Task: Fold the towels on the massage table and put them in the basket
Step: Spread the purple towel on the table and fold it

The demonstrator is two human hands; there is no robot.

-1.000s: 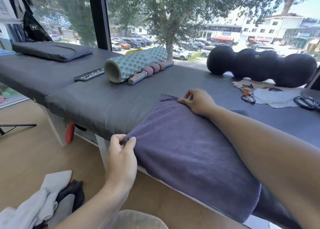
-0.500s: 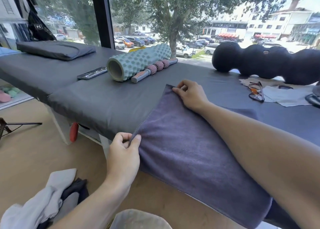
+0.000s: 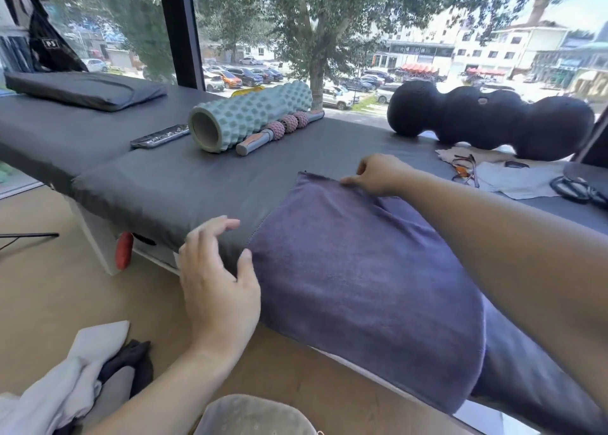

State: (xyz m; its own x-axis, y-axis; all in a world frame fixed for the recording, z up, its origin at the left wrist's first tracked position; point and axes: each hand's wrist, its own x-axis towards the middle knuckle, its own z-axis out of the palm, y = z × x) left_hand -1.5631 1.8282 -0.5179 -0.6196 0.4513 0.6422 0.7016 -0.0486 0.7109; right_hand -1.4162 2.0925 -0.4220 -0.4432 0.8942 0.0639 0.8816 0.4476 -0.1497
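Head view: black bag (image 3: 49, 49) label (image 3: 51, 43) reads "P3".

You have one purple-grey towel (image 3: 362, 270) in front of you, folded into a broad doubled panel with a stitched hem along its left edge. It lies flat on the dark surface (image 3: 184, 184), its far left corner pointing toward the window, while its near part drapes over the front edge and hangs down. A shallow crease runs in from the far edge. More cloth, pale and dark, lies bunched at lower left (image 3: 65, 378).
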